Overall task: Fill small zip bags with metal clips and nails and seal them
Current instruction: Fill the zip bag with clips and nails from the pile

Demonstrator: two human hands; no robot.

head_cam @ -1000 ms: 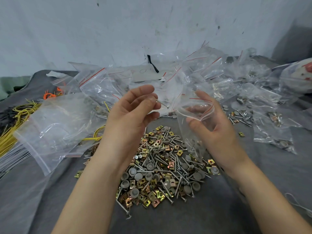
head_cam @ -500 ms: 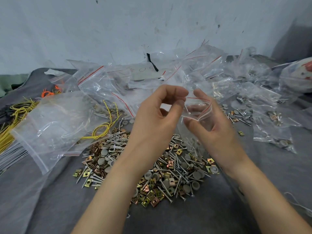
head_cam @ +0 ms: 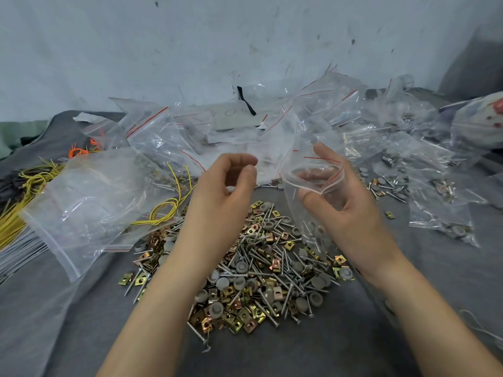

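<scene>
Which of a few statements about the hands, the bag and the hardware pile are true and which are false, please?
1. The right hand holds a small zip bag with its mouth open. True.
2. The left hand grips the bag's rim. False: it is apart from the bag, with its fingers curled.
3. The pile of nails and clips lies on a grey cloth. True.
4. The yellow wires lie to the right of the pile. False: they lie to its left, partly under a large clear bag.
</scene>
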